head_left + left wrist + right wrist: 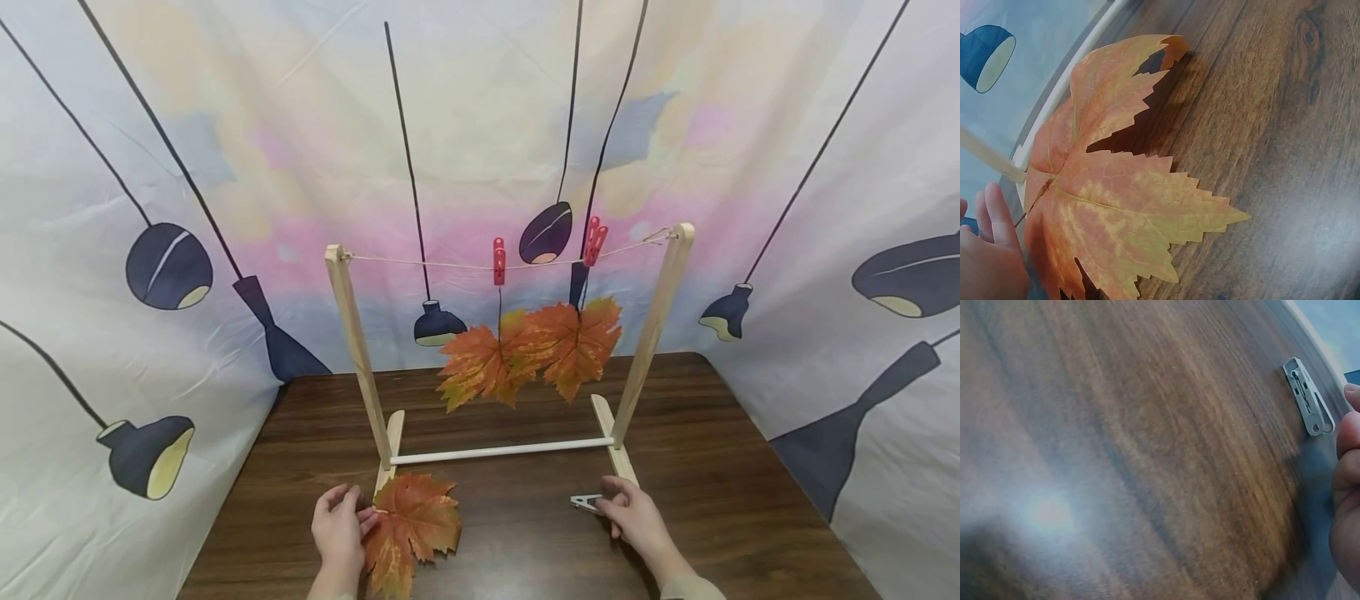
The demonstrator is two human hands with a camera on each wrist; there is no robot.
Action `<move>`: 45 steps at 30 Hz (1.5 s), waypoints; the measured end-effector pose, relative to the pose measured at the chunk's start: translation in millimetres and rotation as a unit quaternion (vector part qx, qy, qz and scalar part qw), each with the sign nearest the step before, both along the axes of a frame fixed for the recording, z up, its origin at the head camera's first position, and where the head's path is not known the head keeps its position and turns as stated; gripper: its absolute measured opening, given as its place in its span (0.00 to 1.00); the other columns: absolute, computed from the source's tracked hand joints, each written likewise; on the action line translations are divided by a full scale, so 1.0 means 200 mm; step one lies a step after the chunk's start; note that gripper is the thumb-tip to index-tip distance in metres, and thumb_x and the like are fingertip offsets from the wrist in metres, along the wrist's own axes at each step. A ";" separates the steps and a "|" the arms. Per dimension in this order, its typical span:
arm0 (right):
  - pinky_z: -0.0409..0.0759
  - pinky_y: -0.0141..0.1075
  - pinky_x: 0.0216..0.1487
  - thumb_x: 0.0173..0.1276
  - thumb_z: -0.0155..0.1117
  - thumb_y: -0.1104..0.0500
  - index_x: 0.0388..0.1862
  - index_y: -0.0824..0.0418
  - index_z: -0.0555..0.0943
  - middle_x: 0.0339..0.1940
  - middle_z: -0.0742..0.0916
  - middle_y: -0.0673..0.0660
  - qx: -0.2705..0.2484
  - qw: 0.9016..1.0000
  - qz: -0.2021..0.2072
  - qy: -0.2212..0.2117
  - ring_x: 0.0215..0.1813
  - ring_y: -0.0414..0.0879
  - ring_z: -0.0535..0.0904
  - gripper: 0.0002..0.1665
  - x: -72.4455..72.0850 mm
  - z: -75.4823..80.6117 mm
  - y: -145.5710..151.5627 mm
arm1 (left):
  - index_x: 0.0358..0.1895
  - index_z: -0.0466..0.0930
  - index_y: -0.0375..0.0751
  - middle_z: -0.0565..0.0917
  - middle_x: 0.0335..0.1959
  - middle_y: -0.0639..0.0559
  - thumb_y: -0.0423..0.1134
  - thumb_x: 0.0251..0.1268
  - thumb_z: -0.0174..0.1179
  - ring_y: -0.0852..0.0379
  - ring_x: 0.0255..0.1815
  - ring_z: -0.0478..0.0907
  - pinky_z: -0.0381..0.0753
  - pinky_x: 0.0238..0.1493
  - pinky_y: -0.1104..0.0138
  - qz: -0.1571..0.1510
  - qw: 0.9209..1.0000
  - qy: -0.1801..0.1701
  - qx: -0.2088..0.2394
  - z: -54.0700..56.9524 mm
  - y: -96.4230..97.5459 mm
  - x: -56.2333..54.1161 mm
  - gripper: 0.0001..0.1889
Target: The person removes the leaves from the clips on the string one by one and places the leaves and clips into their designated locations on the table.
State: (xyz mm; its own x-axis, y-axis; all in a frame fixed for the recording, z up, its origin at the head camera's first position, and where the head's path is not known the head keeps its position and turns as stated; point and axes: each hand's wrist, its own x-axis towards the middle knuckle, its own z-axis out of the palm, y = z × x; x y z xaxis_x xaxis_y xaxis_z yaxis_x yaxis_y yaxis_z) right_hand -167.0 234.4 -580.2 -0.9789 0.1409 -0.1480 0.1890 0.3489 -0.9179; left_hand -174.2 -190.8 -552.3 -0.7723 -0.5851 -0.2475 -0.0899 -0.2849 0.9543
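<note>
So, starting on the left: the left hand [339, 529] looks to have the stem of a maple leaf [411, 525] pinched in its fingers, probably so the blade stays spread and doesn't get crumpled. That leaf is low over the wooden table [525, 542], just in front of the left foot of the wooden rack [356, 350]. A cord [420, 262] is strung between the posts, and two hanging leaves [576, 350] dangle from it by their stems on red clothespins [499, 262], I guess so the blades hang free. The white crossbar [502, 452] down low presumably stops the posts from spreading. Over on the right, a gray clothespin [1307, 397] sits right by the right hand's fingertips. The right hand [633, 517] has its fingers bent, but I honestly can't tell if they're gripping it.

Looks-wise, the leaf is rusty orange going yellow, jagged edges, visible veins, one lobe tip curled over. The gray clothespin's slim, with little round holes at one end.
</note>
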 end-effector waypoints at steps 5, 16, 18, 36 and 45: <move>0.63 0.28 0.12 0.59 0.67 0.60 0.59 0.65 0.72 0.18 0.76 0.54 0.000 1.000 -0.001 0.011 0.13 0.43 0.69 0.29 -0.02 0.01 0.00 | 0.57 0.63 0.35 0.78 0.34 0.49 0.35 0.66 0.55 0.56 0.19 0.80 0.82 0.19 0.64 -0.001 1.000 -0.009 -0.008 0.01 0.00 -0.02 0.19; 0.63 0.28 0.12 0.60 0.67 0.63 0.59 0.67 0.73 0.17 0.76 0.53 -0.004 0.999 -0.003 0.038 0.12 0.44 0.71 0.28 -0.07 0.08 0.00 | 0.58 0.63 0.35 0.76 0.31 0.48 0.34 0.65 0.56 0.59 0.15 0.77 0.81 0.17 0.66 -0.012 1.000 0.013 -0.013 0.06 0.05 -0.07 0.20; 0.63 0.28 0.12 0.60 0.67 0.63 0.59 0.67 0.72 0.18 0.76 0.53 -0.010 0.999 -0.005 0.037 0.12 0.43 0.70 0.28 -0.07 0.09 0.00 | 0.58 0.63 0.34 0.75 0.30 0.48 0.34 0.65 0.56 0.60 0.14 0.76 0.80 0.17 0.67 -0.014 1.000 0.017 -0.013 0.07 0.06 -0.08 0.21; 0.61 0.27 0.11 0.61 0.66 0.63 0.59 0.66 0.72 0.17 0.76 0.53 -0.022 0.998 -0.005 0.055 0.11 0.42 0.68 0.27 -0.10 0.15 0.00 | 0.49 0.68 0.44 0.73 0.26 0.52 0.33 0.64 0.57 0.61 0.13 0.75 0.80 0.17 0.67 -0.026 0.998 0.048 -0.016 0.14 0.07 -0.09 0.12; 0.62 0.28 0.12 0.62 0.65 0.63 0.58 0.67 0.73 0.15 0.75 0.53 -0.026 0.997 -0.003 0.067 0.11 0.42 0.69 0.26 -0.11 0.19 -0.04 | 0.54 0.66 0.36 0.76 0.27 0.50 0.33 0.64 0.57 0.60 0.12 0.75 0.80 0.16 0.67 -0.035 0.997 0.064 -0.003 0.18 0.11 -0.11 0.17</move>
